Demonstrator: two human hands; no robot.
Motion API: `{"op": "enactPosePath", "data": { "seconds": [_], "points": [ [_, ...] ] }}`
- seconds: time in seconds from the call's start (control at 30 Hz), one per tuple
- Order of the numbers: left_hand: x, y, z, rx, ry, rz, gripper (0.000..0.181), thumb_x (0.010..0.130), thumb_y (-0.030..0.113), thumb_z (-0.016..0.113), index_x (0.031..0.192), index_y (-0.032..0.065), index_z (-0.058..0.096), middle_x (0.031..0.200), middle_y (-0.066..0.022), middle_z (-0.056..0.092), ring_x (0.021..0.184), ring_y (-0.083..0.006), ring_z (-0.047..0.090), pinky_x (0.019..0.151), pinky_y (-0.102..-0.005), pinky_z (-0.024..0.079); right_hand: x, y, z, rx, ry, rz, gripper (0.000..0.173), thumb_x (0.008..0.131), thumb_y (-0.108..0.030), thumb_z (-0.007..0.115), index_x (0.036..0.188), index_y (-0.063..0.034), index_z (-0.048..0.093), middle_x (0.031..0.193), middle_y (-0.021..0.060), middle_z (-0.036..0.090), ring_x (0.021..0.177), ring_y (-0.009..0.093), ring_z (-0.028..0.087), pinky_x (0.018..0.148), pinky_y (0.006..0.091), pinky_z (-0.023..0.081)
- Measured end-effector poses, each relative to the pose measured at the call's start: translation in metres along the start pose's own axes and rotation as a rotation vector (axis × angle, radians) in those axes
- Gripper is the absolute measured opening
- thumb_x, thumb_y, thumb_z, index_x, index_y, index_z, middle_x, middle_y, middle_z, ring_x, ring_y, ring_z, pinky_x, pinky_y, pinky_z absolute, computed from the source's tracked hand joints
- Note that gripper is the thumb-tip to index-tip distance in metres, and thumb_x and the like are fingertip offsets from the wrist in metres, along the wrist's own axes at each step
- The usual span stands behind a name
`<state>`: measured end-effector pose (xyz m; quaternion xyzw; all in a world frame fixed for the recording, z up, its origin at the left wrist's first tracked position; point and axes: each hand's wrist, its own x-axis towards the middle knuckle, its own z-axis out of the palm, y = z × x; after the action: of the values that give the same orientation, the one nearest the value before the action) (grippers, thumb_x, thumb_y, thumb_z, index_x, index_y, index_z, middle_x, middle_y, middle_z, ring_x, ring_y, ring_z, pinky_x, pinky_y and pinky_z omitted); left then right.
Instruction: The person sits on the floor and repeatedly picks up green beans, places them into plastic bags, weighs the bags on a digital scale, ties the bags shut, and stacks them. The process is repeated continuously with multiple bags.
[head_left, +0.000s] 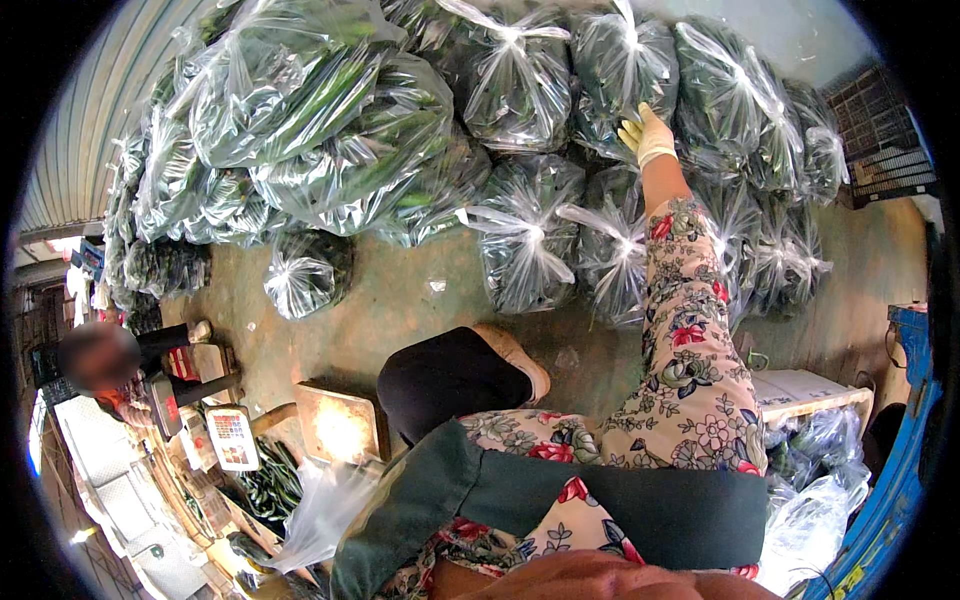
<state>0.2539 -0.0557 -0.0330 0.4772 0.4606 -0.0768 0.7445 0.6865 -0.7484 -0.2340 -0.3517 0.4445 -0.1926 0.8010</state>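
My right hand (649, 137), in a pale rubber glove, reaches forward with its fingers against the lower side of a knotted clear plastic bag (626, 64) of dark green produce. Whether the fingers grip the plastic is unclear. Similar tied bags stand on both sides, and a lower row, with one knotted bag (531, 240), lies nearer to me. Larger clear bags of long green vegetables (322, 105), which look like cucumbers, are heaped at the left. My left hand is out of view; before me are my floral sleeve and dark green apron (615, 510).
A single tied bag (300, 274) stands on the concrete floor (420, 300). At the left sits another person (131, 397) near a crate of loose green vegetables (270, 480). A wooden stool (337, 420), black crates (885, 142) and a blue metal frame (911, 390) stand around.
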Motion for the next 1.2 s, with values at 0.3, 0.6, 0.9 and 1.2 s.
{"op": "enactPosePath", "data": {
  "seconds": [0.3, 0.6, 0.9, 1.2],
  "points": [
    [0.031, 0.041, 0.032, 0.074, -0.101, 0.032, 0.078, 0.098, 0.046, 0.045, 0.150, -0.0076, 0.025, 0.127, -0.0177, 0.055, 0.102, -0.0210, 0.052, 0.091, -0.0340, 0.041, -0.096, 0.093, 0.069, -0.009, -0.310, 0.437, 0.087, 0.084, -0.043, 0.073, 0.145, 0.0022, 0.029, 0.132, 0.0269, 0.048, 0.115, 0.043, 0.056, 0.097, 0.0637, 0.047],
    [0.060, 0.069, 0.063, 0.149, -0.197, 0.045, 0.078, 0.098, 0.046, 0.045, 0.150, -0.0081, 0.024, 0.127, -0.0180, 0.055, 0.103, -0.0213, 0.052, 0.092, -0.0344, 0.040, -0.091, 0.099, 0.163, 0.547, -0.209, 0.363, 0.065, 0.095, -0.029, 0.059, 0.141, 0.0061, 0.030, 0.134, 0.0356, 0.040, 0.125, 0.051, 0.042, 0.106, 0.0654, 0.037],
    [0.070, 0.085, 0.088, 0.147, -0.317, 0.109, 0.079, 0.097, 0.046, 0.046, 0.150, -0.0087, 0.024, 0.126, -0.0182, 0.054, 0.104, -0.0217, 0.051, 0.094, -0.0348, 0.040, -0.059, 0.111, 0.134, 0.552, -0.263, 0.286, 0.064, 0.101, -0.039, 0.050, 0.147, -0.0015, 0.026, 0.132, 0.0329, 0.048, 0.121, 0.049, 0.050, 0.100, 0.0631, 0.045],
    [0.036, 0.118, 0.092, 0.090, -0.468, 0.292, 0.080, 0.097, 0.045, 0.046, 0.150, -0.0092, 0.023, 0.126, -0.0184, 0.054, 0.105, -0.0220, 0.051, 0.095, -0.0352, 0.040, -0.098, 0.110, 0.077, 0.329, -0.260, 0.234, 0.054, 0.100, -0.044, 0.050, 0.139, -0.0069, 0.042, 0.118, 0.0195, 0.060, 0.102, 0.035, 0.063, 0.087, 0.0500, 0.053]
  ]
}}
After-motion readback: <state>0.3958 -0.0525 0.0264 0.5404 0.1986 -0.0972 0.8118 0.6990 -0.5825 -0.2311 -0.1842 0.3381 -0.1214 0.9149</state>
